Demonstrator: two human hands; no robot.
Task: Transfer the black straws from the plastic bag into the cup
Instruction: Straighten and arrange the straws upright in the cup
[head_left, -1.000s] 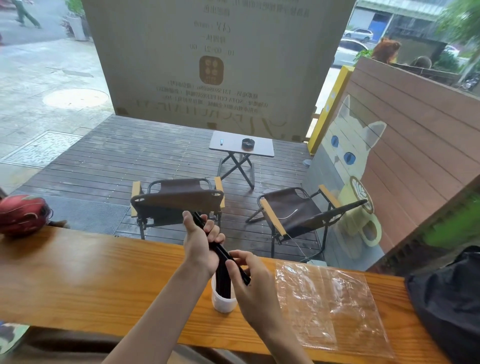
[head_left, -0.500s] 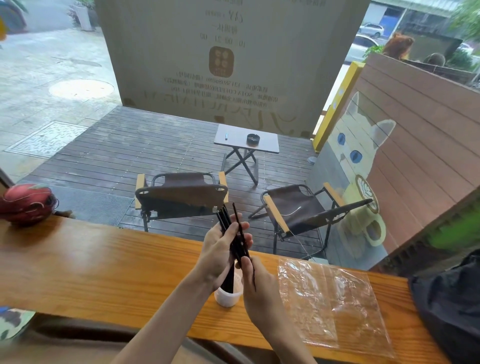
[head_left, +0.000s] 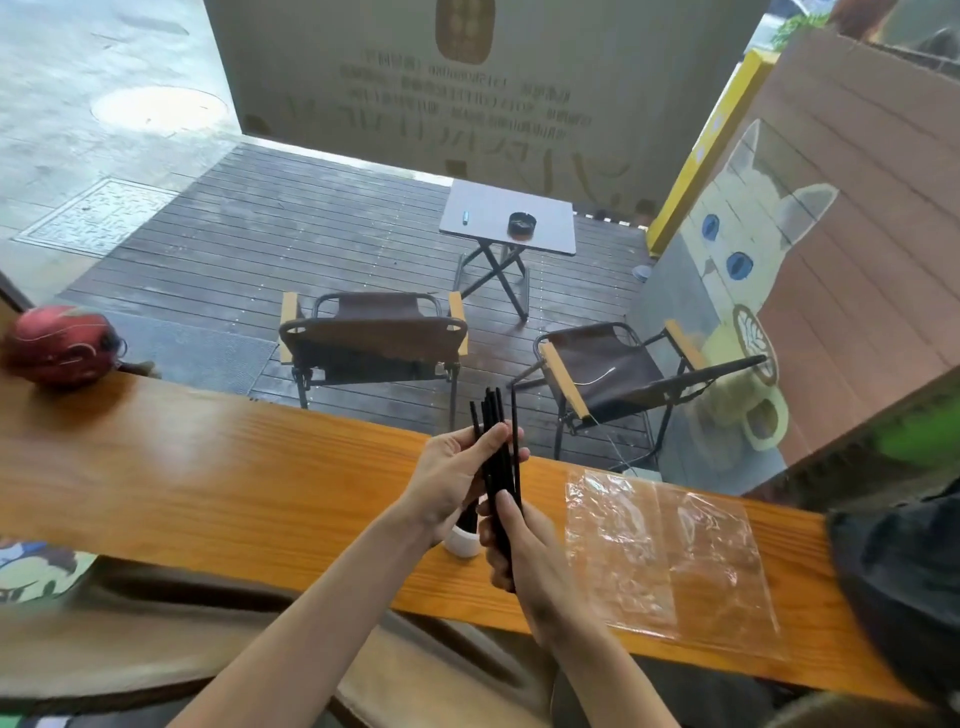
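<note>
Straws (head_left: 493, 415), black and thin, stand in a loose bundle at the lower middle of the frame, their tips fanned slightly apart above the hands. The left hand (head_left: 449, 480) curls its fingers and thumb round the upper part of the bundle, and the right hand (head_left: 519, 540), just below and to the right of it, grips the lower part with its thumb pressed along the straws. Behind and under the hands, a small white cup (head_left: 462, 543) stands on the wooden counter (head_left: 208, 467); only part of it shows, and something dark is inside it, though whether the bundle reaches into it cannot be told. To the right of the hands, a clear plastic bag (head_left: 670, 556) lies flat on the counter, apart from the cup. A red helmet (head_left: 60, 345) sits at the left edge of the frame, and a dark bag (head_left: 904, 582) at the right edge.
</note>
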